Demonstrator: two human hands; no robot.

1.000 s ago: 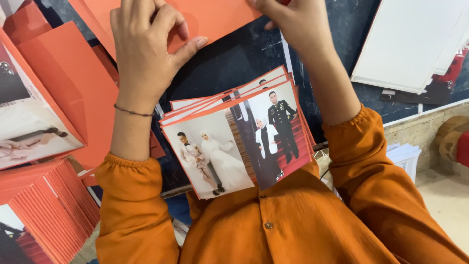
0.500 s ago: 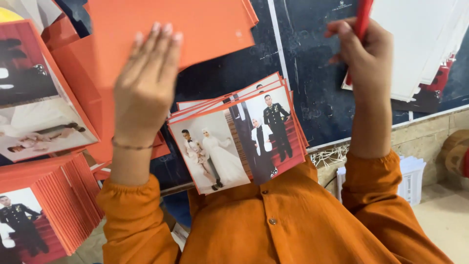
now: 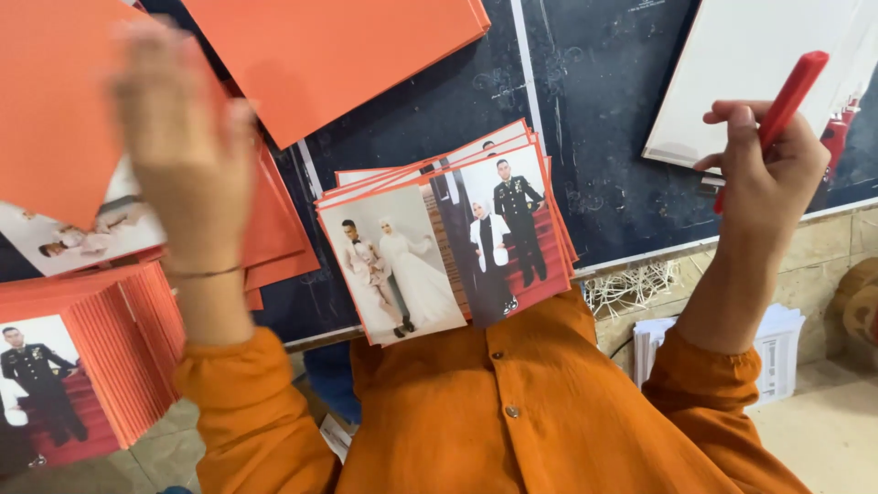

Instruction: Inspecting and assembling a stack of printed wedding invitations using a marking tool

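Right hand grips my red marker, long axis slanting up to the right; left hand, blurred, fingers spread, touches orange sheets.

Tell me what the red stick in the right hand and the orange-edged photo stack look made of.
The slim red stick in the right hand looks like smooth moulded plastic, evenly coloured with a matte sheen, probably a marker. The stack of orange-bordered photo cards looks like stiff printed card: flat, thin fanned edges, with a faint gloss on the pictures.
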